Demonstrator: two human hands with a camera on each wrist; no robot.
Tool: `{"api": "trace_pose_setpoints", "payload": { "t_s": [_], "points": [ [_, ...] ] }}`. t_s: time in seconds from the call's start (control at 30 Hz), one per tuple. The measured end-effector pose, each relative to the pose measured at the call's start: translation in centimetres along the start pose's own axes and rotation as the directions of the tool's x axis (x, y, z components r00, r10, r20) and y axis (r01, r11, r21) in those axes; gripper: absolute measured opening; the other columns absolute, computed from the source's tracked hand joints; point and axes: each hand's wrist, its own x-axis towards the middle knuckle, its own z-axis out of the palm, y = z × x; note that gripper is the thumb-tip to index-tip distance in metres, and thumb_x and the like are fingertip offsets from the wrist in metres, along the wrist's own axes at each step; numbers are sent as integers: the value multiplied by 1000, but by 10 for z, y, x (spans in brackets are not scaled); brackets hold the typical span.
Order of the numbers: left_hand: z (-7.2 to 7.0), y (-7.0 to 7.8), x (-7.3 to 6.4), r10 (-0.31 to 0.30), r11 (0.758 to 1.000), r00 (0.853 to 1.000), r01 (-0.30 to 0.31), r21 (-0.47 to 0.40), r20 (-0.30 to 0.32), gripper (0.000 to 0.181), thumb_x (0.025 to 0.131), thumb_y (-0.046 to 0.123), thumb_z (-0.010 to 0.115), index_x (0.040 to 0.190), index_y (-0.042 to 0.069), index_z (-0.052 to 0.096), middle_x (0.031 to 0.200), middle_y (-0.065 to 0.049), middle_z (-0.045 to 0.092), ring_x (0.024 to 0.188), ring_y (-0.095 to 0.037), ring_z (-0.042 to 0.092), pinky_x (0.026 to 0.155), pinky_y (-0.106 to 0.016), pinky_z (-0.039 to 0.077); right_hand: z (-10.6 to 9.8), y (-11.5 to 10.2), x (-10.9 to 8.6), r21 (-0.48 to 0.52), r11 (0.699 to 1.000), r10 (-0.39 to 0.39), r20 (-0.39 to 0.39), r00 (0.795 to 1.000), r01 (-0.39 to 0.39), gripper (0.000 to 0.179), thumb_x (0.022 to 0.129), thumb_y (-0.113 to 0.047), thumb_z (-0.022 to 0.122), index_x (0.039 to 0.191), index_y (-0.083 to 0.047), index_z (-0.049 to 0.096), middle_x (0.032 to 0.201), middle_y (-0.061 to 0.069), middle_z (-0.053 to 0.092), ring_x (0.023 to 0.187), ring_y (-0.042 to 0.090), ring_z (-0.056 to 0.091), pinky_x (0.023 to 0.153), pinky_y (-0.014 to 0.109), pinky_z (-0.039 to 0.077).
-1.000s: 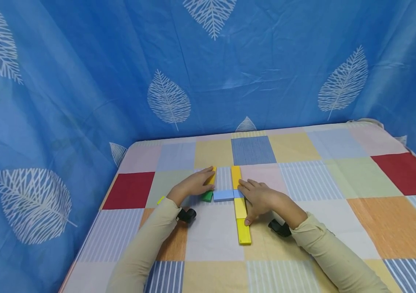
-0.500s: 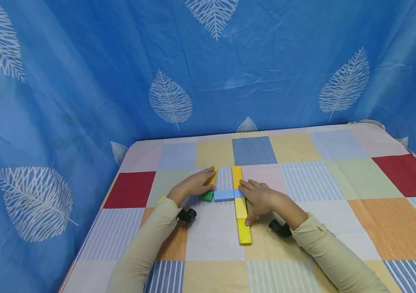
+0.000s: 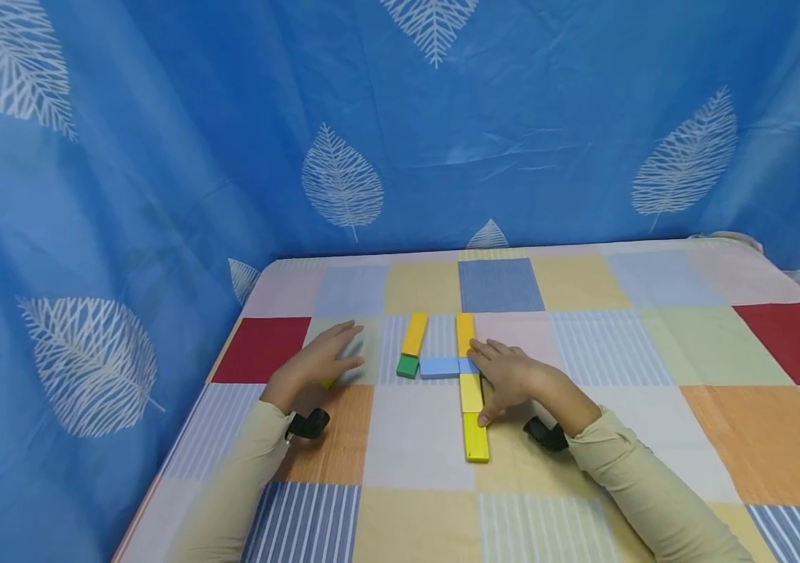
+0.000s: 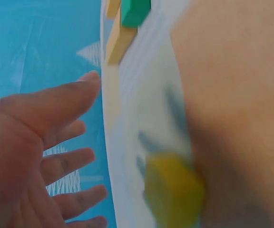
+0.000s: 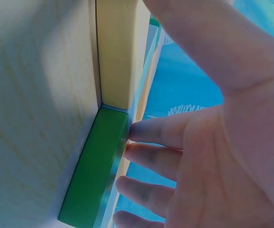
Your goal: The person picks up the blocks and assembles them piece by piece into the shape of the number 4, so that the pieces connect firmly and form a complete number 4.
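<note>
My left hand is spread above the cloth at the left and holds nothing. Near it lies a yellow block, blurred in the left wrist view and mostly hidden in the head view. My right hand rests along the right side of a column of blocks, fingers straight, thumb by the lower end. From far to near, that column has an orange-yellow block, a small blue one, a pale yellow block and a bright yellow block. A longer blue block extends left from it.
A slanted orange-yellow block meets a green block just left of the blue one. Patchwork cloth covers the table. A blue leaf-patterned curtain hangs behind and at the left.
My left hand has let go of the slanted orange-yellow and green blocks and moved left, towards the separate yellow block. The right hand stays at the column. The head view has shifted slightly.
</note>
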Motion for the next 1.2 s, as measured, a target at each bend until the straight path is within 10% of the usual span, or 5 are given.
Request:
{"api": "trace_pose_setpoints", "payload": {
  "t_s": [0.53, 0.93, 1.2],
  "points": [
    [-1, -25, -41, -112, 990, 994, 113, 79, -13, 53, 75, 18, 75, 124, 9, 57, 119, -15, 57, 106, -29, 53, 82, -37, 52, 1, 3, 2, 14, 1000, -8, -9, 1000, 8, 112, 62, -53, 76, 142, 3, 22, 151, 21, 13, 136, 43, 13, 106, 59, 18],
    [2, -23, -16, -78, 987, 996, 84, 134, -51, 40, 77, 20, 73, 115, 11, 63, 102, -7, 61, 92, -19, 54, 80, -32, 52, 1, 1, -1, 19, 1000, -7, -3, 1000, 8, 111, 63, -54, 75, 143, 2, 21, 151, 20, 12, 137, 42, 12, 106, 60, 17],
    [-7, 0, 32, -126, 987, 989, 133, 93, -79, 43, 79, 26, 71, 120, 14, 61, 108, -6, 61, 98, -22, 55, 87, -37, 49, 2, 1, -2, 10, 1000, -8, -8, 1000, 8, 112, 63, -55, 75, 143, 2, 22, 151, 20, 12, 137, 42, 12, 106, 58, 18]
  ]
}}
